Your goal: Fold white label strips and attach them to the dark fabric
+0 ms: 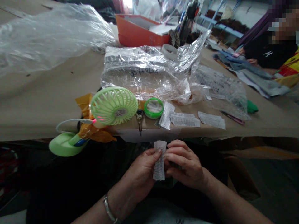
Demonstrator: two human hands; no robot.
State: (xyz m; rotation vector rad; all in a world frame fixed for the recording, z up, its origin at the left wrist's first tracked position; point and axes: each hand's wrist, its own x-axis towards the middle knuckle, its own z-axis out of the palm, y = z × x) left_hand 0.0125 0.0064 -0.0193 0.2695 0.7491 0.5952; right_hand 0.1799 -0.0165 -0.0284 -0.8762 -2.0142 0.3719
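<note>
left hand (145, 166) gripping printed strips (159, 169), right hand (187, 164) alongside

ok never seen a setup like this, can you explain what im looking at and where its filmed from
There is no machine here, just a person's two bare hands. The single picture comes from a camera worn on that person's head, looking forward and down, so the forearms come in from the bottom. The left hand pinches a small stack of printed paper strips. The right hand is close beside it; whether it grips anything is hard to tell. On the table are a light green fan, a round green container, further piles of strips, clear plastic bags and an orange box.
</note>
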